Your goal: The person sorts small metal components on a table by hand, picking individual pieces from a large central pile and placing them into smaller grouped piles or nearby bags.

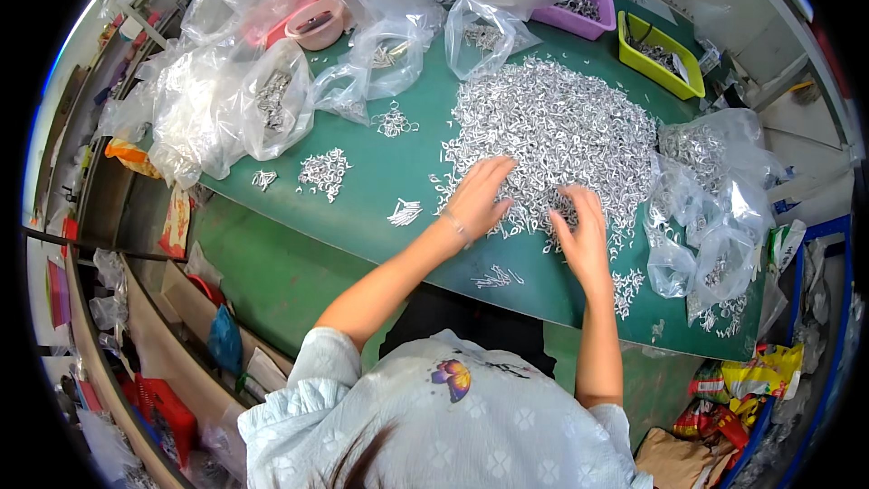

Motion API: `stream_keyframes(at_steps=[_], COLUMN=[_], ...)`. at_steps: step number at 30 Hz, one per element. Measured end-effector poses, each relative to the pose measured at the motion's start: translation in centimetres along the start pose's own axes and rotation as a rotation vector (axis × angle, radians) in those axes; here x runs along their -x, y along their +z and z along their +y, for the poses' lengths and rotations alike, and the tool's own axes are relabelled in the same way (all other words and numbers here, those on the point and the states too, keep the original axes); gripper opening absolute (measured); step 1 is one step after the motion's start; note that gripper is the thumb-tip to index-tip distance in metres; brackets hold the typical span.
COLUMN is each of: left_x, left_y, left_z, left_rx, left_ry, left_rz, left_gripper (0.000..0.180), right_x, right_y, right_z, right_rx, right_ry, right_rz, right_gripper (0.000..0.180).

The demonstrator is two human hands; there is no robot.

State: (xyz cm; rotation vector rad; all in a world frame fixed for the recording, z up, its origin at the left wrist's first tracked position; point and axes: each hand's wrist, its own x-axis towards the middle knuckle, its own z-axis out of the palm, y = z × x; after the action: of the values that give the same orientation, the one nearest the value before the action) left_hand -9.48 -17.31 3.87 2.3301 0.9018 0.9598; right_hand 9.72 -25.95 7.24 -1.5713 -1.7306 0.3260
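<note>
A broad heap of small silver metal hook-like pieces point(552, 118) covers the middle of the green table point(353, 217). My left hand point(477, 201) rests at the heap's near left edge, thumb and fingers apart, with a bracelet on the wrist. To its right, my right hand point(584, 234) reaches over the near edge of the heap, its thumb spread from its fingers. Some loose pieces lie between the two hands. I see nothing gripped in either one. A few slim pins point(496, 277) lie on the table below the hands, and another little group of pins point(405, 211) lies left of my left wrist.
Smaller piles of metal parts point(326, 173) sit further left. Clear plastic bags point(204, 118) crowd the back left, and more bags point(715, 217) stand at the right. A purple bin point(579, 25) and a yellow-green bin point(683, 80) hold dark metal parts at the back.
</note>
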Motion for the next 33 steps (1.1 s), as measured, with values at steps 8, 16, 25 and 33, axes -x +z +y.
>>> stream_keyframes(at_steps=[8, 16, 25, 33], left_x=[-3.4, -1.6, 0.3, -0.1], left_y=[2.4, 1.0, -0.6, -0.4], left_z=[-1.5, -2.4, -1.4, -2.3], left_rx=[-0.315, -0.197, -0.203, -0.153], left_ry=[-0.005, -0.028, -0.214, -0.163], left_rz=[-0.166, -0.082, -0.069, -0.01], left_gripper=[0.056, 0.04, 0.035, 0.023], right_x=[-4.8, -2.9, -1.0, -0.4], right_y=[3.9, 1.9, 0.5, 2.4], right_z=[3.1, 4.4, 4.5, 4.2], right_rx=[0.386, 0.407, 0.251, 0.33], right_ry=[-0.155, -0.209, -0.006, 0.036], right_rz=[-0.086, -0.098, -0.032, 0.052], right_gripper=[0.055, 0.033, 0.025, 0.027])
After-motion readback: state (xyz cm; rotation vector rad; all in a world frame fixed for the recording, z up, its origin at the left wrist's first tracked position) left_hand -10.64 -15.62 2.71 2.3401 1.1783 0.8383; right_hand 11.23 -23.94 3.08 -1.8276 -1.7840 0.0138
